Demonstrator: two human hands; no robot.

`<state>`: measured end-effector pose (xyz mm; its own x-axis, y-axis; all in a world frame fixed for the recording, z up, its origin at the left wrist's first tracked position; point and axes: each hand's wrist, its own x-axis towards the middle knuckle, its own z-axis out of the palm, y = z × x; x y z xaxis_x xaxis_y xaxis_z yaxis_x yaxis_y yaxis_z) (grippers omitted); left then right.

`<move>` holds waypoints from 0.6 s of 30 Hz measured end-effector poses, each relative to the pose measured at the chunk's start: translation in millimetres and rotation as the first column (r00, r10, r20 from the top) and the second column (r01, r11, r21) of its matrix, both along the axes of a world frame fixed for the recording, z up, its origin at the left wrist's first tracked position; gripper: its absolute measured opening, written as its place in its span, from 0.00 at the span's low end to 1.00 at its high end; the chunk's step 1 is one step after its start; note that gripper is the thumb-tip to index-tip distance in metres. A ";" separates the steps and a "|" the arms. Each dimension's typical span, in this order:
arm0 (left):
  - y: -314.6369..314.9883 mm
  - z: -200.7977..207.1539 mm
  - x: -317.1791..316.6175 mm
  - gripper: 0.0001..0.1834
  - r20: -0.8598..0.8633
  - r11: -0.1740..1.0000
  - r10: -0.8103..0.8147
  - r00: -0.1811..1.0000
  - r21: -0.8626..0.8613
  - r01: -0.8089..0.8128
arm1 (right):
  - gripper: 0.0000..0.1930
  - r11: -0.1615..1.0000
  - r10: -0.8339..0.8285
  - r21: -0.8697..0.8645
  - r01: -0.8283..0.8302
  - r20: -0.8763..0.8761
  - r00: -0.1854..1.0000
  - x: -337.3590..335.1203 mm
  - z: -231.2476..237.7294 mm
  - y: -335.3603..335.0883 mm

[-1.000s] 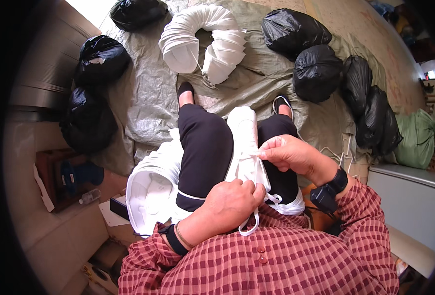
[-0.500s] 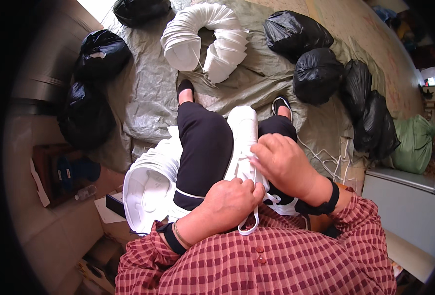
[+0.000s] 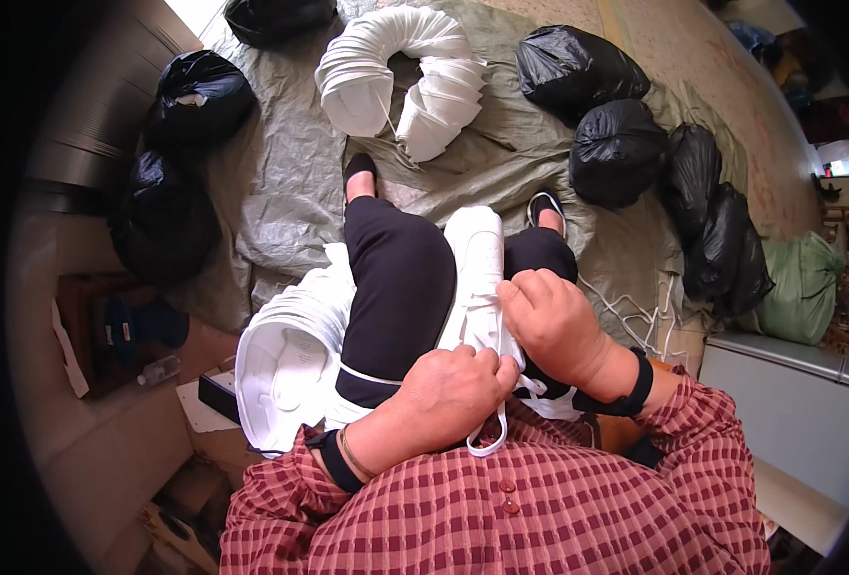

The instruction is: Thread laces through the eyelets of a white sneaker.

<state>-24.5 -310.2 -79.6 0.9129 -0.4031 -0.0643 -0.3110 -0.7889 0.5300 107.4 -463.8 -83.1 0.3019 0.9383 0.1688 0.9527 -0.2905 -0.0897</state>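
A white shoe upper (image 3: pixel 479 251) lies lengthwise between my thighs, its perforated toe pointing away from me. White shoelace (image 3: pixel 487 448) crosses its front, and a loop hangs down near my shirt. My left hand (image 3: pixel 463 383) is closed at the near part of the upper, fingertips pinching the lace. My right hand (image 3: pixel 554 321) is closed at the upper's right side by the lace rows, its fingertips pinching lace too; they partly hide it. Against my left thigh rests a nested stack of white uppers (image 3: pixel 295 359).
A long curved stack of white uppers (image 3: pixel 372 57) lies on the grey-green tarp (image 3: pixel 290 211) ahead. Black plastic bags (image 3: pixel 618 153) sit on both sides. Loose white cords (image 3: pixel 650 321) hang at the right, near a green sack (image 3: pixel 803 287) and a grey bench (image 3: pixel 779 402). A cardboard box (image 3: pixel 218 446) stands at left.
My right hand has turned and drawn slightly right, uncovering more of the upper's toe and lace rows. My left hand holds nearly the same place.
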 end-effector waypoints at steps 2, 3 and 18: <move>0.1 -0.6 -0.9 0.13 -0.003 1.000 0.001 1.000 -0.002 -0.001 | 0.13 0.989 -0.063 0.104 0.100 -0.313 0.948 4.1 0.4 3.0; 0.4 -0.9 -1.7 0.13 -0.008 1.000 0.001 1.000 -0.001 -0.001 | 0.13 0.989 -0.061 0.106 0.099 -0.313 0.948 6.9 0.9 5.8; 37.1 7.5 -21.7 0.08 0.008 0.966 0.180 0.984 -0.189 -0.176 | 0.09 0.792 -0.322 -0.096 0.604 -0.905 0.279 -3.5 -10.8 -3.6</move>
<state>-46.2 -273.1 -72.1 0.9714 -0.2367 0.0207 -0.1898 -0.7205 0.6669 103.9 -467.3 -93.9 0.7766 0.5578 -0.2928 0.0237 -0.4903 -0.8712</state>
